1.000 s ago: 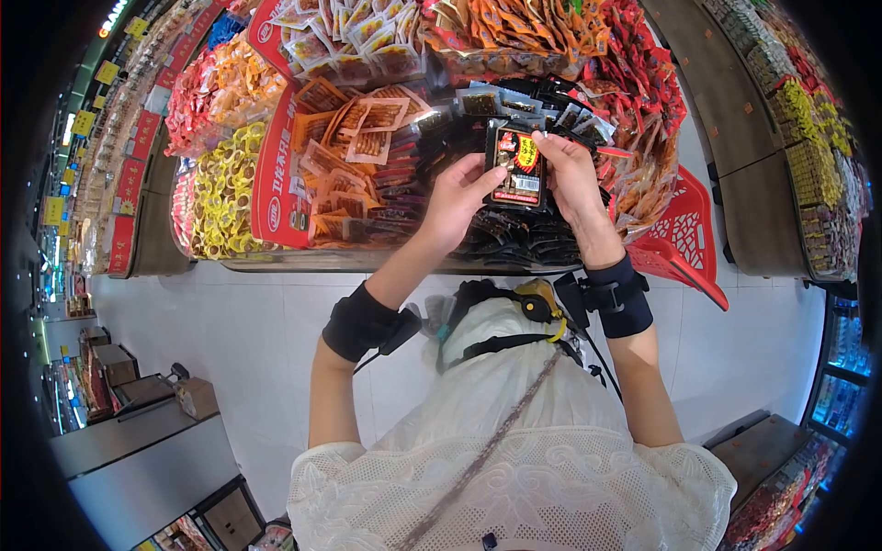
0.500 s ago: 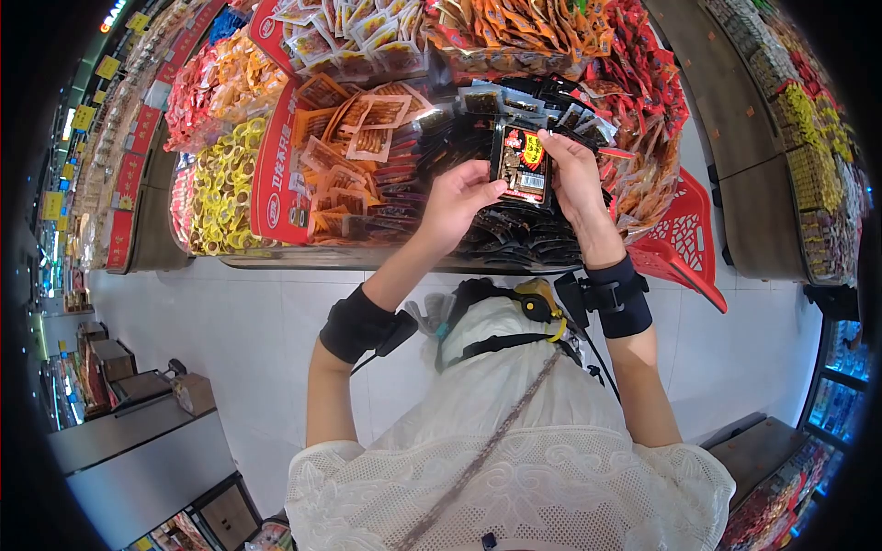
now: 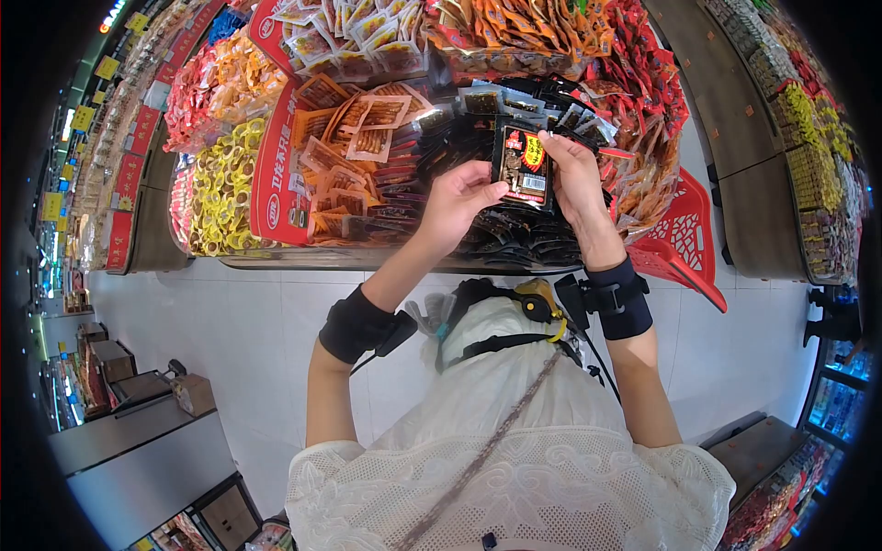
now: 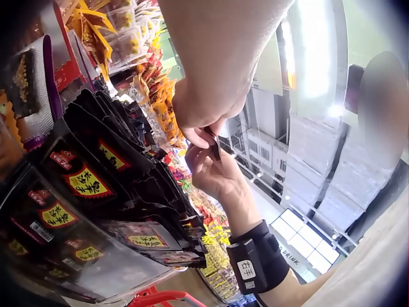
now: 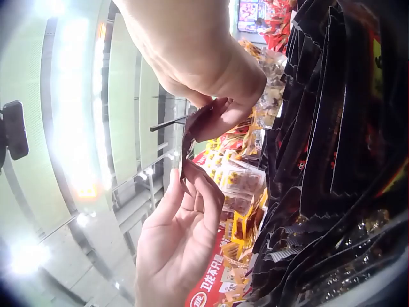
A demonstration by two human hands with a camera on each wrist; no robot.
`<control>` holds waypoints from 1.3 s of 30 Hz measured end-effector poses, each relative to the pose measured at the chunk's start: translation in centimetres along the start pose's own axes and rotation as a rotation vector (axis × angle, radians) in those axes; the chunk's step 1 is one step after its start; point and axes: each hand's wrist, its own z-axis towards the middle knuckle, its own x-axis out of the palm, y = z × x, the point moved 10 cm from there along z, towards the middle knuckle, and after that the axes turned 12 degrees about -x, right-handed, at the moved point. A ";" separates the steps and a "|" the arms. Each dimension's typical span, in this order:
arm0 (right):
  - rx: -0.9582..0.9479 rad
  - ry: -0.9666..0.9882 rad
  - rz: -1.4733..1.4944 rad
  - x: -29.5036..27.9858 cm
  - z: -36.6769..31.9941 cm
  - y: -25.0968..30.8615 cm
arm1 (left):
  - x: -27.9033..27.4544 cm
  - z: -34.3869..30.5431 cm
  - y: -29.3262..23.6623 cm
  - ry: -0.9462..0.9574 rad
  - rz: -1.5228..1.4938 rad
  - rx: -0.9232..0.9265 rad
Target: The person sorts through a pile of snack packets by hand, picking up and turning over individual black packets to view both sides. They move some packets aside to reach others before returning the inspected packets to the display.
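Note:
Both hands hold up a black snack packet (image 3: 522, 165) with a yellow label patch, a red strip and a barcode, its printed face turned upward. My left hand (image 3: 457, 204) pinches its left edge, thumb on top and fingers beneath. On the other side, my right hand (image 3: 579, 184) grips the right edge with the thumb over the front. Seen edge-on in the right wrist view, the packet (image 5: 188, 137) is thin and spans the two hands. Below lie rows of similar black packets (image 4: 83, 182) in a clear-fronted bin.
Orange snack packets (image 3: 377, 129) fill the bin to the left, beside a red sign board (image 3: 280, 174). A red shopping basket (image 3: 680, 239) stands at the right end of the display. Stocked shelves (image 3: 808, 165) line the aisle's right side.
Both hands and the packet have shifted slightly to the right, and the packet has tilted a little. The grip stays the same. A dark figure's legs have appeared at the far right.

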 end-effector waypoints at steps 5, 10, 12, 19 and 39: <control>0.010 0.008 -0.007 0.0 0.0 -0.3 | -0.1 0.0 0.2 -0.001 0.005 -0.013; 0.055 0.072 -0.081 -0.5 0.0 -0.6 | -1.0 -0.2 -0.1 -0.012 0.054 0.010; 0.066 0.181 -0.068 0.8 -0.9 0.6 | -1.5 -0.6 0.0 -0.011 0.183 -0.019; 0.097 0.456 -0.481 1.5 -3.4 2.2 | -0.8 -2.5 1.6 0.038 0.247 -0.116; -0.196 0.243 -0.566 -2.1 1.6 8.3 | -9.5 -1.3 -2.3 -0.473 0.886 0.286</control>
